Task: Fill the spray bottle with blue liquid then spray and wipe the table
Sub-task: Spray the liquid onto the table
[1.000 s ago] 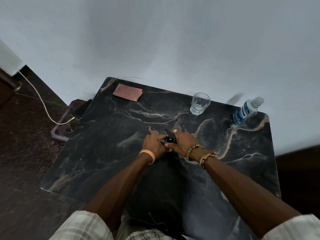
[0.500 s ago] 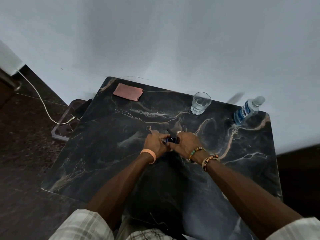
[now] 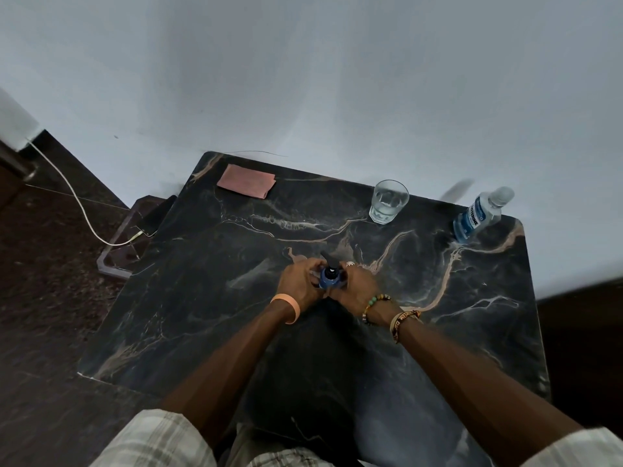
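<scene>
Gripping the small blue spray bottle with a black nozzle from both sides, the left hand and right hand hold it upright at the middle of the dark marble counter; a blue-liquid plastic bottle stands at the far right corner.

both forearms reaching forward from the near edge, converging toward the middle. left hand curled inward, fingers bent and closed around something held between the two hands, knuckles up. right hand mirroring it just to the right, fingers likewise wrapped inward, a ring showing on one far finger. hands almost touching each other at the fingertips. left wrist wearing a plain pale orange band; right wrist carrying a beaded bracelet and a woven band a little nearer. bare arms from wrist to elbow, light checked short sleeves at the near corners. palms hidden from above.
</scene>
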